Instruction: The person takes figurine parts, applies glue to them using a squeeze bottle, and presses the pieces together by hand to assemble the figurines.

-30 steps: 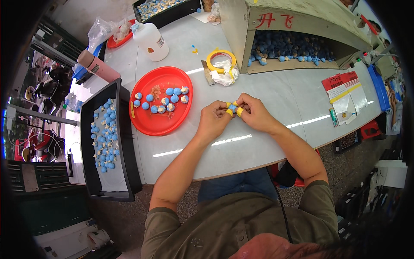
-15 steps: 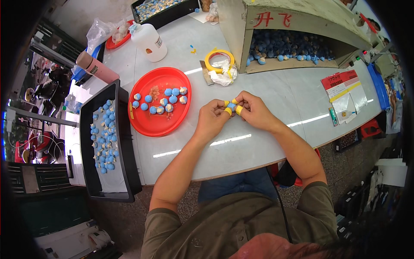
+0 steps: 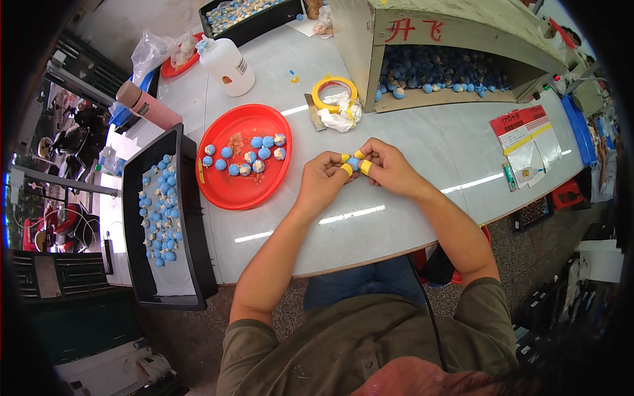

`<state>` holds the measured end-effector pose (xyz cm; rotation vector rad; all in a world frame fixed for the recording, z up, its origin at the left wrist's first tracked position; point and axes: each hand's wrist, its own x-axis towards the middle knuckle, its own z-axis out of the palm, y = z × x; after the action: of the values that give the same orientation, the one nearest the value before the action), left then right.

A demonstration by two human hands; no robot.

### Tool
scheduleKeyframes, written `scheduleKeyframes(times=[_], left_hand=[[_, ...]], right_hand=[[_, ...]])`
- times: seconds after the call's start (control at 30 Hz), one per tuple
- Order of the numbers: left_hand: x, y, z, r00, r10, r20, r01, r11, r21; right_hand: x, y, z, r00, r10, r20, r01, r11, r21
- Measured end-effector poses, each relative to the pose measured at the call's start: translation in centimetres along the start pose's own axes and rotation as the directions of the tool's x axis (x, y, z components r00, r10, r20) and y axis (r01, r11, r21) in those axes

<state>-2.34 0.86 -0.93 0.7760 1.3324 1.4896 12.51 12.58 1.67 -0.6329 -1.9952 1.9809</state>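
Observation:
A small blue ball (image 3: 354, 164) is pinched between both my hands, above the pale table (image 3: 409, 218). Yellow tape wraps the tips of my thumbs and forefingers. My left hand (image 3: 322, 179) closes on the ball's left side, my right hand (image 3: 389, 170) on its right. The fingers cover much of the ball. To the left, a red plate (image 3: 224, 188) carries several blue balls, some with cream-coloured patches. Beyond my hands lie a roll of yellow tape (image 3: 319, 94) and a crumpled white tissue (image 3: 343, 119).
A black tray (image 3: 206, 264) with several blue balls stands at the far left. Behind it are a pink bottle (image 3: 155, 111) and a white jug (image 3: 228, 66). An open-fronted wooden box (image 3: 360, 59) heaped with blue balls sits at the back. Red-and-white packaging (image 3: 525, 135) lies to the right.
Both hands keep the ball pinched in nearly the same place. My left hand has shifted very slightly left; the plate and trays look unmoved.

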Motion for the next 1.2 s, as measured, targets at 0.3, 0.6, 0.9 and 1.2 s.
scheduleKeyframes(times=[0.3,0.6,0.9,1.2], left_hand=[[0.0,-0.6,0.0,0.999,0.048,0.006,-0.048,0.998,0.030],[-0.2,-1.1,0.1,0.995,0.097,-0.014,-0.096,0.992,0.084],[-0.2,-0.8,0.3,0.995,0.101,-0.022,-0.098,0.989,0.113],[0.0,0.3,0.2,0.999,-0.005,-0.049,0.006,1.000,0.018]], right_hand=[[0.1,1.0,0.1,0.999,-0.038,-0.023,0.038,0.999,-0.009],[0.4,2.2,0.4,0.995,-0.083,-0.050,0.081,0.996,-0.046],[0.3,1.9,0.4,0.993,-0.104,-0.056,0.099,0.991,-0.086],[0.3,1.2,0.4,0.996,-0.064,-0.056,0.063,0.998,-0.019]])
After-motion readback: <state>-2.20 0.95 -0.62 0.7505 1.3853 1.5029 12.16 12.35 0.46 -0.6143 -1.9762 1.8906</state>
